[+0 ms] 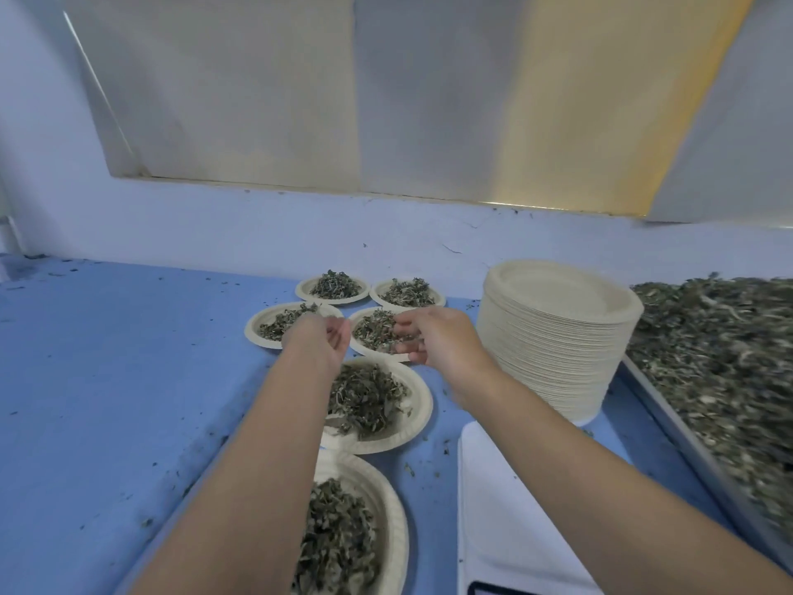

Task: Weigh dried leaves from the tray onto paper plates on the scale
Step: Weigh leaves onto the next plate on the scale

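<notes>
While the left hand [319, 337] and right hand [433, 343] hover loosely curled, gripping nothing visible, over round beige paper plates [386, 356] heaped with leaves, loose dried leaves [708, 358] fill the grey metal tray [703, 450] at right, beside the tall plate stack [558, 337] and white scale [515, 508].

The light is soft and even, a bit blue and cool. A warm yellow glow shines on the metal sheet [579, 122] up top. Shadows are faint. The picture is a little blurry all over, and the leaves [729, 345] in the tray [695, 446] on the right look smeared. Straight lines bend near the edges
</notes>
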`<state>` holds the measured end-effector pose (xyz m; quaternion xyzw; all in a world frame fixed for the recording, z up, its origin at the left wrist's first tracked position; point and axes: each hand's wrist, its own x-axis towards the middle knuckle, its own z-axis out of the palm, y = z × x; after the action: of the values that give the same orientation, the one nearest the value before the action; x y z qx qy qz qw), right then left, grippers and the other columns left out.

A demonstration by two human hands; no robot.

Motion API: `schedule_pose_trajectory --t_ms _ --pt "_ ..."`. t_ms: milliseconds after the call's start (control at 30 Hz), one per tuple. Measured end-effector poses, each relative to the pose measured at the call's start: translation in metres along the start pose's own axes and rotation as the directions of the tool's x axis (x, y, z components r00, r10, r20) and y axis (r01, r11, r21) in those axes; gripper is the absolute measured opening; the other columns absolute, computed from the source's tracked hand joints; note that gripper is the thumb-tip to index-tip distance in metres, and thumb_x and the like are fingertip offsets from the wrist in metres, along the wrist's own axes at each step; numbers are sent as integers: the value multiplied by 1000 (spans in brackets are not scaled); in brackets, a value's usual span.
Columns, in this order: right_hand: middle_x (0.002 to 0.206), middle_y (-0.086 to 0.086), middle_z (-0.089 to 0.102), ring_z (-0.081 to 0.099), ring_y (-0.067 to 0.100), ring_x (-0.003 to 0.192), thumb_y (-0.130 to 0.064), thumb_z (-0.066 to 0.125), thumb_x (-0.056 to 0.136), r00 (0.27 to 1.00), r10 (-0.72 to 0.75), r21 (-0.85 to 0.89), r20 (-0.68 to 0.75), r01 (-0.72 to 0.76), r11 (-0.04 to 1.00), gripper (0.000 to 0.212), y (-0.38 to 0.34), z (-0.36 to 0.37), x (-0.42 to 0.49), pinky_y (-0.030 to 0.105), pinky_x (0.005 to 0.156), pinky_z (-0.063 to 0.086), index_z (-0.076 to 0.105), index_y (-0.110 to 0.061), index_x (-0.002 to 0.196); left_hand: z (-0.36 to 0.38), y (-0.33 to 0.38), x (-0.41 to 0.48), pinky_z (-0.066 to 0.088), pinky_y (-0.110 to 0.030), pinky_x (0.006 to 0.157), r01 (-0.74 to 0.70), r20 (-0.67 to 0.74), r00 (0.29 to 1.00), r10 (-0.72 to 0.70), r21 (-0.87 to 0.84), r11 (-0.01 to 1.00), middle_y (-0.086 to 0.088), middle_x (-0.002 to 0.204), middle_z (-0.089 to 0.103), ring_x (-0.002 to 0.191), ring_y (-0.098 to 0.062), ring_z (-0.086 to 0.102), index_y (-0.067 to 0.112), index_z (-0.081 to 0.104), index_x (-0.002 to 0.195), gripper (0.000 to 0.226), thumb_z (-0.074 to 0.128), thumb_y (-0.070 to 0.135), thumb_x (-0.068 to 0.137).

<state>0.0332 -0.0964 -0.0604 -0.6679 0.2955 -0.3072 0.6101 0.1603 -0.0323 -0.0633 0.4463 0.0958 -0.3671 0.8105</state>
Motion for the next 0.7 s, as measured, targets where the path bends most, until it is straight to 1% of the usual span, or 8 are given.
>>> schedule_pose_trajectory --t_ms 67,133,200,300,367,433,500,700 --pt "82 2 66 55 13 53 0 42 92 998 -59 1 -11 59 998 27 -9 -11 -11 18 48 43 62 -14 80 11 -8 -15 50 -16 48 -56 55 997 52 79 995 -8 72 61 58 -11 58 1 54 78 20 44 -5 94" --pt "79 0 68 54 12 48 -1 46 91 988 -149 -34 -44 148 988 23 -18 -25 -20 17 44 40 63 -14 82 22 -19 -35 46 -13 43 -98 130 988 81 129 987 -4 57 63 46 -8 57 3 57 79 23 40 -4 93" --pt "76 -6 69 53 6 47 -4 50 89 949 -292 -156 -119 273 949 21 -26 -43 -28 15 46 40 66 -18 82 33 -33 -55 43 -12 42 -149 198 973 118 154 977 -1 63 63 47 -7 55 7 59 84 25 37 -3 92" --pt "76 -14 64 55 -5 64 -11 54 90 804 -566 -475 -184 431 767 18 -32 -72 -37 8 61 40 70 -19 91 45 -50 -81 42 -15 49 -209 261 951 163 158 965 1 71 64 56 -8 56 8 61 91 23 39 -1 93" --pt "83 -11 65 55 1 80 -14 53 92 749 -647 -694 -146 389 606 20 -33 -91 -42 17 67 39 71 -19 100 47 -60 -95 41 -15 51 -203 291 944 153 151 967 3 58 65 48 -6 58 9 62 83 23 43 2 94" --pt "101 -5 69 52 15 104 -17 50 94 759 -646 -862 -87 267 430 26 -32 -108 -43 27 74 40 70 -20 110 46 -72 -105 43 -15 51 -246 317 929 190 148 958 4 59 66 48 -5 59 10 64 80 23 45 4 93" --pt "114 -2 68 50 19 114 -17 48 96 802 -596 -915 -37 212 342 30 -31 -119 -43 30 81 42 67 -19 118 44 -84 -110 44 -16 54 -287 335 915 226 143 947 4 61 67 49 -6 58 11 65 80 24 45 5 92" --pt "111 7 69 59 27 105 -16 41 99 870 -489 -957 62 191 219 30 -28 -124 -43 41 85 49 69 -13 110 44 -99 -118 45 -17 59 -327 371 897 240 193 925 8 53 66 44 -2 58 12 66 78 23 47 5 90"
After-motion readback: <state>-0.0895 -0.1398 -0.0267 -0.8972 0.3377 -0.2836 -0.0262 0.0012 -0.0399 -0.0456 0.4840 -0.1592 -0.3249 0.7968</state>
